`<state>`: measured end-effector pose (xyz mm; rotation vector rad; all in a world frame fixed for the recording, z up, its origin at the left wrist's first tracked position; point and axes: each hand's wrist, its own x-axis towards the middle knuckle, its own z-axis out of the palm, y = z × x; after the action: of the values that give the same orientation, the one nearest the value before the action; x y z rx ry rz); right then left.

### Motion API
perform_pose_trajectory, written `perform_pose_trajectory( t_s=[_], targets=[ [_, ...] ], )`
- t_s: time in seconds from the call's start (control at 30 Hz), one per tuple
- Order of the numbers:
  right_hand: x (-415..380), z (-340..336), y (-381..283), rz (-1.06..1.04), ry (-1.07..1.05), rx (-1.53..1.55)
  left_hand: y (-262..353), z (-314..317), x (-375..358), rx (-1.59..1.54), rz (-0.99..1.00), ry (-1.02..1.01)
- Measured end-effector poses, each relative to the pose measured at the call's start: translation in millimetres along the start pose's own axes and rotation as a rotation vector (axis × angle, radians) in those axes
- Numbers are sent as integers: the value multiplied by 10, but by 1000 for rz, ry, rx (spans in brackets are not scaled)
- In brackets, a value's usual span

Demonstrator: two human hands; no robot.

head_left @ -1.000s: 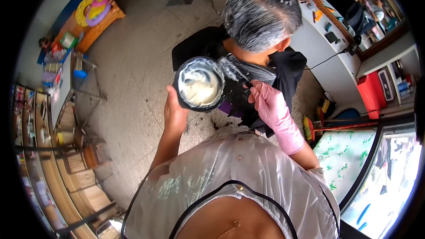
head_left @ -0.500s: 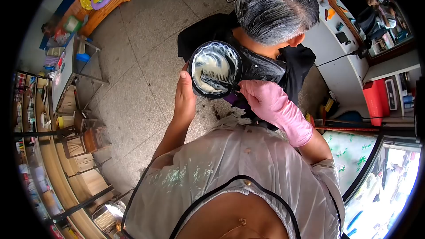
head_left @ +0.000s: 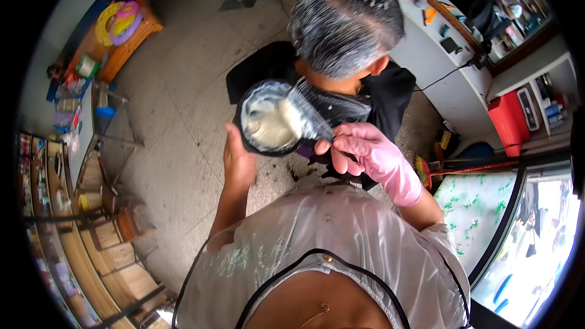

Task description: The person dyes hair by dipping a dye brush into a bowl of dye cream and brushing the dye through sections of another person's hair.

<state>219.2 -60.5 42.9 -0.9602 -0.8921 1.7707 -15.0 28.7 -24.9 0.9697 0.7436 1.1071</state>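
My bare left hand [head_left: 237, 159] holds a black bowl [head_left: 246, 141] of whitish cream [head_left: 267, 123] by its lower left side. In a pink glove, my right hand [head_left: 359, 149] grips the handle of a dark comb-like brush [head_left: 309, 116]. Cream coats the brush, which lies over the bowl's right rim and slants up from the hand. Just beyond the bowl is a seated person's head [head_left: 347, 24], with white cream streaked through dark hair. A black cape [head_left: 390, 100] covers that person's shoulders.
A white counter [head_left: 436, 64] with small items and a mirror [head_left: 518, 18] stands at the right, near a red container [head_left: 509, 120]. Swim rings [head_left: 125, 23] lie on an orange bench at the upper left. Wooden shelves [head_left: 67, 237] line the left.
The brush has risen from flat in the bowl to its right rim, and my right hand's fingers have shifted on it. Bowl, hands and seated person appear further left in view.
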Motion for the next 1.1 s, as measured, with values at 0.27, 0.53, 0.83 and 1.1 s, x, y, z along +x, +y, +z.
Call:
perform_pose_trajectory(
  t_s=[0.27, 0.53, 0.83, 1.1],
  targets=[
    [55, -468, 85, -668, 781, -409, 28, -31, 24, -12, -42, 65],
    [258, -286, 207, -894, 854, -1119, 58, -28, 35, 10, -44, 58],
    [282, -270, -90, -631, 1153, -1545, 36, -82, 16, -79, -69, 103],
    [282, -469, 161, -912, 1067, -981, 27, -94, 25, -84, -57, 90]
  ],
)
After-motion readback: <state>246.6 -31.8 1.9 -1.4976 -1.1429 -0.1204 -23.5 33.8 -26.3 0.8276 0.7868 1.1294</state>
